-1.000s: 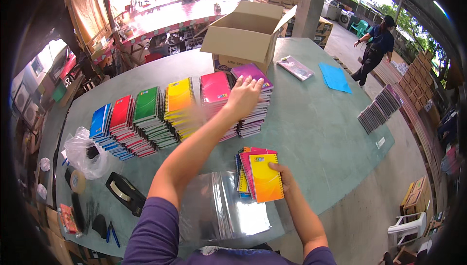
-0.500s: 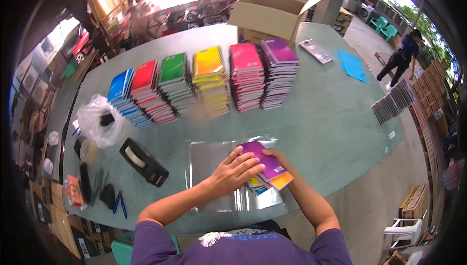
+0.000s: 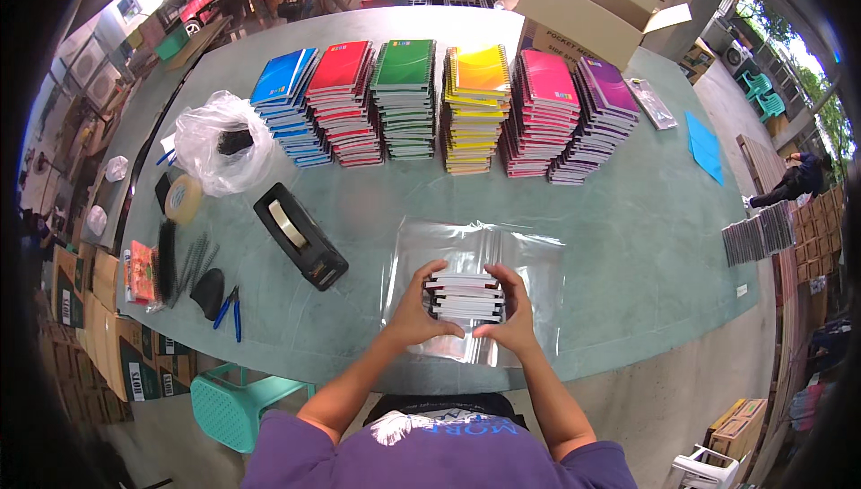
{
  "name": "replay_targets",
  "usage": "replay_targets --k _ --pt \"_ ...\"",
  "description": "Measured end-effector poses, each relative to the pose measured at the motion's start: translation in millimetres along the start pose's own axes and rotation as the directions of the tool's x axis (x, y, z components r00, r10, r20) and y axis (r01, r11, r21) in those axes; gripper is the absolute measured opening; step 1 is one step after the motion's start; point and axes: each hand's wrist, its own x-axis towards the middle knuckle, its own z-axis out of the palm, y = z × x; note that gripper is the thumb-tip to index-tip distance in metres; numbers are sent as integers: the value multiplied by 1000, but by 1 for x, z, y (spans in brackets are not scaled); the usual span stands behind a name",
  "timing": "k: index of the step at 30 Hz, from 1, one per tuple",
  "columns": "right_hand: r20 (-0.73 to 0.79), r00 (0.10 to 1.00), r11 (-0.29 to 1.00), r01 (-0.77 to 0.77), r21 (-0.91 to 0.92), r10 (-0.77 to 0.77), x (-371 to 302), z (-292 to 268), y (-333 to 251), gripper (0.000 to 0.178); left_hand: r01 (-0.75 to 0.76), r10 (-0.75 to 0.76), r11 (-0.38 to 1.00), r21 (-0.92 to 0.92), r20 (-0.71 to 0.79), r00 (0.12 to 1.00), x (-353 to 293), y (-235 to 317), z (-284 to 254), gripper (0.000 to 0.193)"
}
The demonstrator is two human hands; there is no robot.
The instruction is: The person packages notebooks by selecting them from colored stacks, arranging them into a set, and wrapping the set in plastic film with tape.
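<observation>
A small stack of spiral notebooks (image 3: 465, 299) stands with its white page edges facing up, so the covers are mostly hidden. My left hand (image 3: 414, 311) curves around its left end and my right hand (image 3: 512, 312) around its right end, squeezing the stack between them. Beneath it, a clear plastic sheet (image 3: 536, 260) lies spread on the green table (image 3: 628, 309). Beyond my hands stand tall piles of notebooks: blue (image 3: 285, 78), red (image 3: 341, 67), green (image 3: 405, 63), yellow (image 3: 479, 69), pink (image 3: 550, 78) and purple (image 3: 610, 87).
Left of the sheet sits a black tape dispenser (image 3: 300, 236). Farther left are a plastic bag (image 3: 220, 144), a tape roll (image 3: 184, 200), black spiral coils (image 3: 190, 260) and blue-handled pliers (image 3: 229, 313). An open carton (image 3: 583, 18) stands at the back; a blue sheet (image 3: 705, 148) lies right.
The notebooks, fanned with a purple cover up half a second ago, are now gathered on edge between both hands. My view has shifted, and a person at the right appears lower.
</observation>
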Motion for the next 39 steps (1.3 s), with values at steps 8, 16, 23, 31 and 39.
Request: replay_targets --k 8,16,23,31,39 --pt "-49 997 997 -58 -58 55 -12 19 20 103 9 0 969 246 -36 999 -7 -32 3 88" --pt "-162 983 993 -101 -53 91 -29 19 25 89 -54 31 963 265 92 995 -14 -9 15 75" --pt "13 983 982 -185 42 184 -39 -7 8 106 43 -70 963 266 93 993 -14 -12 19 81" --pt "-97 960 783 -270 -560 262 11 14 -43 69 292 -299 954 65 167 939 0 -1 1 83" --pt "704 534 504 -816 285 468 17 52 -14 81 483 -270 120 -867 440 856 -85 -28 -11 65"
